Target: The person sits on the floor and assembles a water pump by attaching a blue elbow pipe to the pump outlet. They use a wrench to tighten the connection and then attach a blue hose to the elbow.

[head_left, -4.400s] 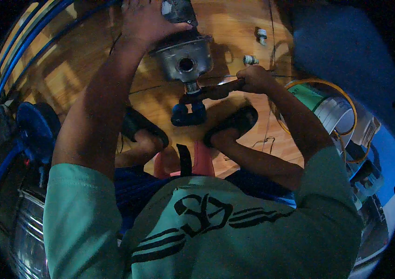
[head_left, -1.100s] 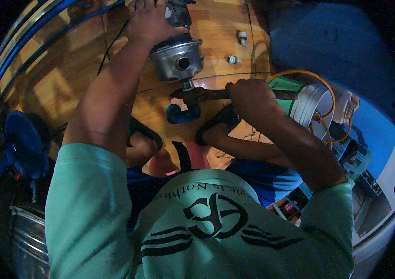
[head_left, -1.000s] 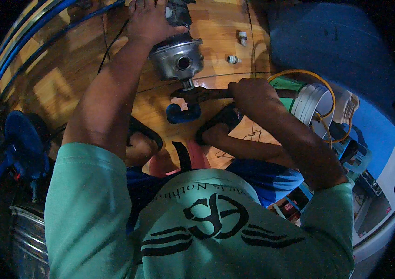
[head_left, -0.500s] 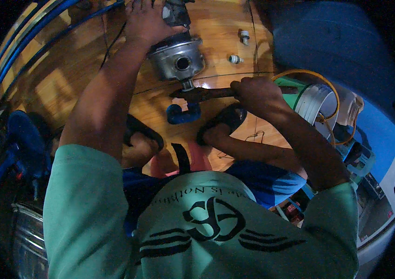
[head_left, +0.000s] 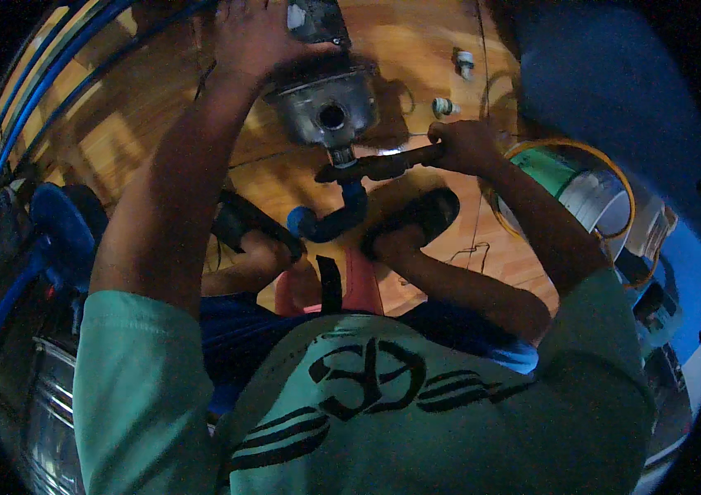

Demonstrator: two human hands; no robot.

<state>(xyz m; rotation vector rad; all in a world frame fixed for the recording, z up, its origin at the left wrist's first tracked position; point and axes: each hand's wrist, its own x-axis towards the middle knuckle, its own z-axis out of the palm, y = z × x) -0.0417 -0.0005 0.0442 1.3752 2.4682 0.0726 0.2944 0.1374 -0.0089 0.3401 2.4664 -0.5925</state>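
Note:
A metal water pump [head_left: 305,107] with a round port in its side lies on the floor ahead of me. My left hand [head_left: 251,41] grips its dark upper part, thumb stretched across it; some fingertips are cut off by the top edge. From the pump's near end a short metal neck [head_left: 341,155] leads to a bent blue pipe [head_left: 342,216]. My right hand [head_left: 464,147] is closed round the handle of a pipe wrench [head_left: 387,163]. The wrench head lies across the joint between neck and blue pipe; its exact bite is too dark to see.
Two small pale fittings [head_left: 446,106] lie on the wood-look floor [head_left: 416,49] right of the pump. A bucket [head_left: 606,206] with a yellow hose [head_left: 632,194] stands at the right. Blue tubes [head_left: 28,91] run along the left. My feet in dark sandals [head_left: 441,210] flank the blue pipe.
The wrench handle now slants up toward my right hand. The bent blue pipe has turned, its free end now pointing left. The whole view has shifted slightly; my left hand stays on the pump.

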